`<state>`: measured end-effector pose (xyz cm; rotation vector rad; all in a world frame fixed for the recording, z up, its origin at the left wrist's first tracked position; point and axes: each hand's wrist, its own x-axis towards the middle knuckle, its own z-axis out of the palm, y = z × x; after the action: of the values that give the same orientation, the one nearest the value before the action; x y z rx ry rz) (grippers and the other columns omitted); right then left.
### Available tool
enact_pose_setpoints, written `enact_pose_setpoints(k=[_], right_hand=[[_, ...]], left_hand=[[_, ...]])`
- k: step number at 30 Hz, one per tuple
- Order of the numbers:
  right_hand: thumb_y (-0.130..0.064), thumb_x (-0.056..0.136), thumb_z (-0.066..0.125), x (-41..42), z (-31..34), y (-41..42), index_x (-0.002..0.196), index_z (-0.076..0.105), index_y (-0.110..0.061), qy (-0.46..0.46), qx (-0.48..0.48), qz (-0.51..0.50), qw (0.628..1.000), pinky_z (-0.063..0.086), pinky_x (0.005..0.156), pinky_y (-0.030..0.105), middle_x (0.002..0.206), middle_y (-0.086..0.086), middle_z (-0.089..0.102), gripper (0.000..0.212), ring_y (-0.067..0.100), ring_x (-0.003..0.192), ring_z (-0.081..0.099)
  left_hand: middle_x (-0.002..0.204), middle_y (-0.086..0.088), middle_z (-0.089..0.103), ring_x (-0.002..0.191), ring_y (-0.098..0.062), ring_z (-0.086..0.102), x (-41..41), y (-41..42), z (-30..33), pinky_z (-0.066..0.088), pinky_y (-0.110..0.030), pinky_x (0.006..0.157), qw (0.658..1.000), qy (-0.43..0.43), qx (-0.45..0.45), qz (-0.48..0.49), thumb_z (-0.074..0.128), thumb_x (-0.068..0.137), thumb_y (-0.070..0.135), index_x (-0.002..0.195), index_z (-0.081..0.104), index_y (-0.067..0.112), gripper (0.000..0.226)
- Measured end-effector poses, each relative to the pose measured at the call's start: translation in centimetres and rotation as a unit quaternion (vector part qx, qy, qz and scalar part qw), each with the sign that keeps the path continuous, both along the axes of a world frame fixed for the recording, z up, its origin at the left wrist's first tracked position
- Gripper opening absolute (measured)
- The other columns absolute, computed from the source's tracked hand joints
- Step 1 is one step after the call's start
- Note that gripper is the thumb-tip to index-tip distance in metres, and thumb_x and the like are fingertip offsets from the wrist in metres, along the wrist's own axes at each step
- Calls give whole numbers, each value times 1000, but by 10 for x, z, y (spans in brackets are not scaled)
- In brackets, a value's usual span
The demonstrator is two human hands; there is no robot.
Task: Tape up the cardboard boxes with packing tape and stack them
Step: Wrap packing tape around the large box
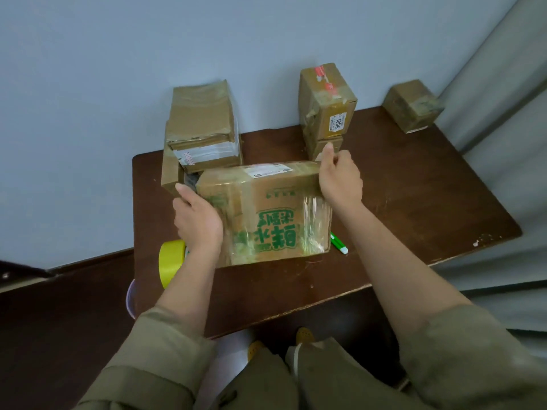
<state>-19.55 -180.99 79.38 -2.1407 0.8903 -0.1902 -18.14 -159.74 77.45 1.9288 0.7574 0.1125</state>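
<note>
A person stands at a dark brown table (pixel 399 208) and holds a green-printed box (pixel 266 211) between both hands, near the table's middle. The left hand (pixel 196 220) grips the box's left end, thumb on the near face and fingers curled behind it; the right hand (pixel 340 179) grips the far right top corner, fingers hooked over the edge. The box's near face is glossy with clear tape, and a white label sits on its top. A yellow tape roll (pixel 171 261) stands on edge at the table's near left, partly behind the left wrist. A green and white pen (pixel 339 243) lies just right of the box's near corner. At the far left, a taped box (pixel 204 122) rests on an open box (pixel 171 173). Far of the right hand, a labelled box (pixel 327 99) sits on a small box (pixel 321 147). A corner box (pixel 413 106) stands at the far right, well apart.
</note>
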Motion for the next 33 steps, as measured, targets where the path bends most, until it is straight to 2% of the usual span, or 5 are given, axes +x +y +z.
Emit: enact_pose_setpoints(k=[6,9,12,18,33], right_hand=[[-61,96,45,-13,4,-15,123,52,-21,17,148,7,989,45,102,44,131,5,54,49,24,115,54],[-64,92,50,-28,-19,-4,149,38,-26,110,164,77,977,39,111,48,148,10,41,69,32,132,45],[-34,101,52,-37,-30,2,141,52,-17,55,91,68,992,41,105,34,134,6,59,43,26,125,53],[-47,103,40,-40,-8,-7,78,55,-16,-9,139,-81,987,38,74,34,78,-3,55,42,19,79,53],[-23,88,63,-80,14,-86,80,53,-8,-97,253,-272,923,44,65,31,82,5,56,20,15,68,53]], left_hand=[[130,-8,60,114,-31,58,16,22,-11,47,-48,102,957,120,-260,34,25,91,73,133,54,14,78],[134,-4,59,117,-30,58,4,16,-21,46,-49,103,947,174,-266,-47,34,72,88,142,50,23,97],[144,-5,51,126,-32,51,2,9,-26,42,-51,106,959,190,-194,-82,30,48,101,144,48,22,126],[143,-6,47,125,-32,48,3,5,1,40,-47,106,980,115,-147,-73,38,79,85,140,46,14,93],[98,9,63,90,-14,58,-5,-84,46,43,-35,80,981,-25,-88,-169,45,82,80,85,56,28,53]])
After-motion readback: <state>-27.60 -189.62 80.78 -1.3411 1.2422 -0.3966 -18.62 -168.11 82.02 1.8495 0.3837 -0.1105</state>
